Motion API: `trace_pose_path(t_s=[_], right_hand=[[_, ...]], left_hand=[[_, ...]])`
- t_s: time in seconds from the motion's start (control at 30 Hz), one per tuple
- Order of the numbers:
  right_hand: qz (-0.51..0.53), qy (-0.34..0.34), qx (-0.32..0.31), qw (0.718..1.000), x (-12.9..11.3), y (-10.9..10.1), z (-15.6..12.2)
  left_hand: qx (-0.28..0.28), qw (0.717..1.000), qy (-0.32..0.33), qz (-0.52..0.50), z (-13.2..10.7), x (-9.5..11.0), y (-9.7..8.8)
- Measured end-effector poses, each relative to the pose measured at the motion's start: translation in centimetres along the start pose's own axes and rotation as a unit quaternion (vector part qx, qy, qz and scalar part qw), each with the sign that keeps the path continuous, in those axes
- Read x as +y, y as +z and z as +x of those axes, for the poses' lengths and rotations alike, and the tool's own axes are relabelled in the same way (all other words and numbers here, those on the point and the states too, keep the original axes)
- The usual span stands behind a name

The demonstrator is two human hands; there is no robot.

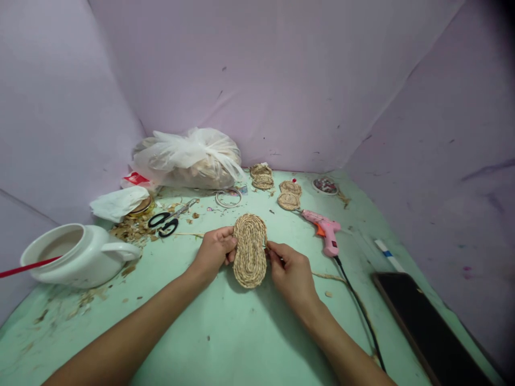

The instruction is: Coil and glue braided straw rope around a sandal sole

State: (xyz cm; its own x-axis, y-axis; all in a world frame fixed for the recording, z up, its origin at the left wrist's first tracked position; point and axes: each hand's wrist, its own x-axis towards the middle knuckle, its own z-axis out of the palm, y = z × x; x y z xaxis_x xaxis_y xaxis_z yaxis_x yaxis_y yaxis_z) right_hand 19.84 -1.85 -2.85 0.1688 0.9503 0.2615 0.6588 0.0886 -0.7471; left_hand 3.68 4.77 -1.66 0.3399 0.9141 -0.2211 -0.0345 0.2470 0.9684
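A sole-shaped piece of coiled, braided straw cord (pixel 249 252) is held upright just above the table, its spiral face towards me. My left hand (pixel 213 252) grips its left edge, thumb in front and fingers partly hidden behind. At the narrow waist on the right edge, my right hand (pixel 292 271) pinches the loose straw cord (pixel 330 276), which reappears beyond the hand and trails rightward over the table. Right of the sole lies a pink glue gun (pixel 322 228), nozzle pointing back left. Smaller coiled straw pieces (pixel 289 198) rest behind it.
Black-handled scissors (pixel 171 219) lie left among straw scraps. A white pot (pixel 88 257) with a red stick (pixel 30 266) stands at far left. Behind are a stuffed plastic bag (pixel 189 161) and a small dish (pixel 325 186). A dark flat slab (pixel 430 332) and the gun's cable (pixel 362 308) occupy the right.
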Motion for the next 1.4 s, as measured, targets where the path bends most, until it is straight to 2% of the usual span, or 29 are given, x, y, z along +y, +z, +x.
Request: trace_pose_path(t_s=[0.33,0.77,0.93,1.2,1.4], right_hand=[[-0.018,0.001,-0.003,1.0,-1.0,0.3,-0.5],[0.01,0.045,-0.036,0.998,-1.2,0.7,-0.6],[-0.026,0.058,-0.03,0.998,-1.9,0.9,-0.9],[-0.12,0.073,-0.042,0.989,-2.3,0.6,-0.8],[-0.143,0.086,-0.034,0.985,-2.4,0.7,-0.8]], left_hand=[[0.002,1.0,0.007,-0.001,0.0,-0.3,0.2],[0.014,1.0,0.019,0.01,-0.2,-0.4,0.5],[0.004,1.0,0.017,0.003,-0.4,-0.6,0.8],[-0.036,0.999,-0.022,-0.012,-0.9,-0.3,1.7],[-0.006,0.999,0.006,0.041,-1.7,-0.4,2.1]])
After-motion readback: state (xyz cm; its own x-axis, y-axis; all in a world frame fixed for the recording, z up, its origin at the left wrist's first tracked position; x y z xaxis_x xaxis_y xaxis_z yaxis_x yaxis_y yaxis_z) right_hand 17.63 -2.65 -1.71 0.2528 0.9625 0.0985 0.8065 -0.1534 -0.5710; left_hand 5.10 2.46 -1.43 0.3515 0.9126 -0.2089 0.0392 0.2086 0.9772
